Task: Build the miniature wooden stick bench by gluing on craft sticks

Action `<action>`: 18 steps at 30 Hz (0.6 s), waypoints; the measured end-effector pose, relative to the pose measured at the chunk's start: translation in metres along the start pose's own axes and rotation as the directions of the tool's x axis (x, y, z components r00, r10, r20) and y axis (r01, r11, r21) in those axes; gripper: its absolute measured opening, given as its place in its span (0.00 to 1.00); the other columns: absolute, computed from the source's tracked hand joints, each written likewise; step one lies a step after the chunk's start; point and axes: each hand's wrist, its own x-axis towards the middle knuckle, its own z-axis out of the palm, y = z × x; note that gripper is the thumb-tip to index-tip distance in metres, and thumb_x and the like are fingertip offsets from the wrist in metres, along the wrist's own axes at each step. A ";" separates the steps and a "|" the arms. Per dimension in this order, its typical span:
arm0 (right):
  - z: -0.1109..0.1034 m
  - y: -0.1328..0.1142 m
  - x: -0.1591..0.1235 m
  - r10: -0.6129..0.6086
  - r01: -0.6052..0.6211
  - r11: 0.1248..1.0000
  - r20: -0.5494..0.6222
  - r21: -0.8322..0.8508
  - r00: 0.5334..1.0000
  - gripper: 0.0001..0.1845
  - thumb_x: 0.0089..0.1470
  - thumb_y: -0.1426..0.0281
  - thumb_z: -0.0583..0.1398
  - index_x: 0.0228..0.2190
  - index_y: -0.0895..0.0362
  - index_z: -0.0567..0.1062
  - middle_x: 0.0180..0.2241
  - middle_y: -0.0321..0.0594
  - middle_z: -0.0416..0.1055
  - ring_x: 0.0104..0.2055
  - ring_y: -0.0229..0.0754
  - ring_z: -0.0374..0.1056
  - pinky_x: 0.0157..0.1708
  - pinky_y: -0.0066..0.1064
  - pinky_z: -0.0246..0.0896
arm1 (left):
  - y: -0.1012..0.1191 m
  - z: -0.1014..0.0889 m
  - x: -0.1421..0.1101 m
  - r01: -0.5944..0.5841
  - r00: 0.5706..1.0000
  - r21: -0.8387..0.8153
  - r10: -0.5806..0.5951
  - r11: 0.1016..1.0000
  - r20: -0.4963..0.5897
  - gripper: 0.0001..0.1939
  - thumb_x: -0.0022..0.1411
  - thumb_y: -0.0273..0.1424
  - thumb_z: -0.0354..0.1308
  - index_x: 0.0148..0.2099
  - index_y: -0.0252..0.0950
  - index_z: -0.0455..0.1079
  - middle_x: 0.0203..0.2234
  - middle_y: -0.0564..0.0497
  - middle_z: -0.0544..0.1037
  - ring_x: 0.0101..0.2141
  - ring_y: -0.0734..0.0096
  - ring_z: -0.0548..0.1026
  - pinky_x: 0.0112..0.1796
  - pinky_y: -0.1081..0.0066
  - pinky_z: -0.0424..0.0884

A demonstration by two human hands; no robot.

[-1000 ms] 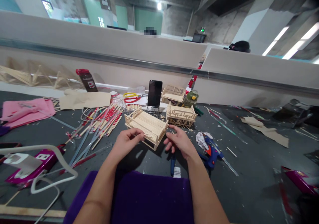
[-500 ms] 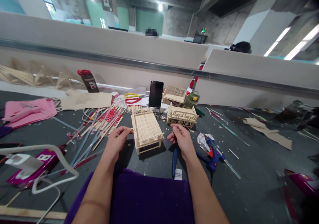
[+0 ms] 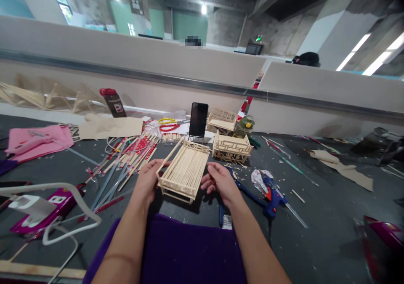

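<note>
A miniature bed [image 3: 186,166] built of thin wooden sticks, with a slatted top and low latticed rails, sits between my hands, turned at an angle. My left hand [image 3: 149,181] pinches its left edge, where a long stick runs up the side. At the right edge is my right hand [image 3: 219,182], fingers loosely curled and apart; whether its fingertips touch the bed I cannot tell. Behind on the right stands a second small stick-built piece [image 3: 232,146] with a latticed panel. A blue-handled tool [image 3: 249,191] lies partly behind my right wrist.
A phone [image 3: 198,120] stands upright at the back, beside scissors [image 3: 168,126]. Loose red-tipped sticks [image 3: 139,153] spread on the left. A blue glue gun [image 3: 272,200] lies right. A green-lidded jar [image 3: 245,126], a bottle [image 3: 113,103] and a power strip [image 3: 58,204] are around.
The miniature bed has turned clockwise, its near end swinging left and its far end right. My right hand has moved left to its side, and my left hand stays at its left edge.
</note>
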 end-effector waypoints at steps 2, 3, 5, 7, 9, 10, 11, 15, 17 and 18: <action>0.001 0.002 0.000 0.015 -0.015 1.000 -0.008 -0.005 1.000 0.22 0.50 0.54 0.64 0.39 0.56 0.67 0.21 0.32 0.70 0.17 0.34 0.66 0.10 0.19 0.53 | 0.000 0.000 0.001 0.023 0.999 -0.014 -0.022 1.000 0.040 0.17 0.43 0.40 0.66 0.32 0.35 0.69 0.14 0.59 0.70 0.10 0.81 0.57 0.12 0.79 0.45; 0.003 0.003 0.000 0.011 -0.011 1.000 -0.020 0.004 1.000 0.21 0.50 0.54 0.65 0.37 0.56 0.68 0.22 0.32 0.70 0.17 0.32 0.65 0.08 0.18 0.51 | 0.000 0.000 0.001 0.027 0.999 -0.018 -0.026 0.999 0.045 0.18 0.42 0.40 0.67 0.32 0.35 0.69 0.16 0.58 0.72 0.10 0.82 0.57 0.12 0.79 0.45; 0.006 0.005 0.001 0.012 -0.010 0.999 -0.023 0.052 1.000 0.20 0.48 0.56 0.67 0.33 0.57 0.69 0.24 0.32 0.69 0.16 0.30 0.63 0.07 0.16 0.48 | 0.000 0.001 0.001 0.027 0.999 -0.022 -0.026 0.999 0.041 0.18 0.42 0.40 0.67 0.31 0.34 0.69 0.20 0.55 0.76 0.10 0.83 0.58 0.11 0.79 0.45; 0.010 0.006 0.001 0.035 -0.037 0.992 0.020 0.121 0.999 0.19 0.46 0.58 0.68 0.32 0.58 0.70 0.23 0.31 0.69 0.16 0.29 0.61 0.07 0.15 0.47 | 0.001 0.002 0.000 0.030 0.999 -0.029 -0.029 0.999 0.040 0.18 0.41 0.39 0.67 0.31 0.34 0.69 0.22 0.53 0.78 0.11 0.83 0.59 0.12 0.79 0.45; 0.013 0.007 0.001 0.062 -0.075 0.981 0.073 0.181 0.995 0.18 0.44 0.62 0.70 0.31 0.59 0.71 0.21 0.31 0.69 0.16 0.29 0.62 0.08 0.16 0.50 | 0.002 0.003 -0.001 0.028 0.999 -0.055 -0.027 0.998 0.017 0.17 0.41 0.38 0.67 0.31 0.33 0.69 0.23 0.52 0.80 0.11 0.83 0.60 0.12 0.79 0.47; 0.014 0.007 0.001 0.074 -0.091 0.975 0.091 0.204 0.993 0.18 0.42 0.64 0.70 0.32 0.59 0.72 0.21 0.31 0.70 0.16 0.29 0.63 0.08 0.16 0.53 | 0.002 0.003 -0.001 0.017 1.000 -0.076 -0.018 0.997 -0.015 0.17 0.41 0.37 0.68 0.31 0.33 0.69 0.24 0.51 0.80 0.11 0.83 0.59 0.13 0.79 0.48; 0.014 0.007 0.000 0.084 -0.105 0.969 0.100 0.222 0.991 0.18 0.41 0.66 0.70 0.32 0.60 0.72 0.21 0.32 0.71 0.16 0.30 0.64 0.09 0.16 0.55 | 0.003 0.004 -0.001 -0.002 0.998 -0.099 -0.004 0.995 -0.058 0.16 0.41 0.36 0.68 0.31 0.33 0.69 0.25 0.51 0.81 0.10 0.84 0.58 0.13 0.79 0.48; 0.014 0.005 -0.001 0.122 -0.139 0.938 0.073 0.319 0.990 0.17 0.38 0.71 0.71 0.31 0.61 0.74 0.22 0.33 0.73 0.19 0.31 0.68 0.11 0.16 0.57 | 0.006 0.002 0.001 -0.120 0.976 -0.182 0.082 0.976 -0.201 0.15 0.42 0.35 0.66 0.30 0.33 0.68 0.26 0.51 0.82 0.09 0.89 0.50 0.11 0.80 0.45; 0.015 0.005 -0.002 0.144 -0.151 0.913 0.047 0.380 0.989 0.17 0.37 0.73 0.72 0.31 0.60 0.74 0.24 0.33 0.74 0.21 0.32 0.71 0.12 0.16 0.58 | 0.007 0.002 0.001 -0.162 0.966 -0.215 0.111 0.963 -0.234 0.14 0.42 0.35 0.66 0.29 0.33 0.67 0.26 0.51 0.81 0.09 0.89 0.49 0.10 0.80 0.45; 0.017 0.005 -0.002 0.152 -0.157 0.900 0.047 0.406 0.987 0.17 0.37 0.73 0.72 0.32 0.60 0.74 0.24 0.33 0.75 0.23 0.33 0.72 0.13 0.16 0.59 | 0.007 0.002 0.001 -0.181 0.961 -0.227 0.122 0.957 -0.250 0.14 0.42 0.35 0.65 0.29 0.33 0.67 0.26 0.51 0.81 0.09 0.90 0.50 0.10 0.81 0.46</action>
